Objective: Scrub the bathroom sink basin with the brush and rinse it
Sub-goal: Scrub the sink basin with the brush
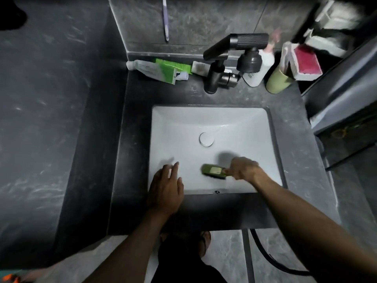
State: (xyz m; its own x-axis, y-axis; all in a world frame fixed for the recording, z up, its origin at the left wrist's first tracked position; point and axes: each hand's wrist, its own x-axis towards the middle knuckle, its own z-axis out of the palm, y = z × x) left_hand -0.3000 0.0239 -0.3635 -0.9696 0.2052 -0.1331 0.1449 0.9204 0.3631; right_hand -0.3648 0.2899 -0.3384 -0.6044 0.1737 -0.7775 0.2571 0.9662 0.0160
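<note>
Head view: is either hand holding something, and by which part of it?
The right hand grips the green brush by its handle end. The left hand holds nothing; its fingers spread over the near edge of the sink basin.

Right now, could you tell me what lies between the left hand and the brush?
Nothing: in the head view, only bare white basin separates the left hand from the brush.

brush [214, 171] in basin [234, 123] front | faucet [222, 64] behind basin

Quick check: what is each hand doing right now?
Left hand: open, fingers straight, at the sink basin's near edge.
Right hand: grips the green brush.
</note>
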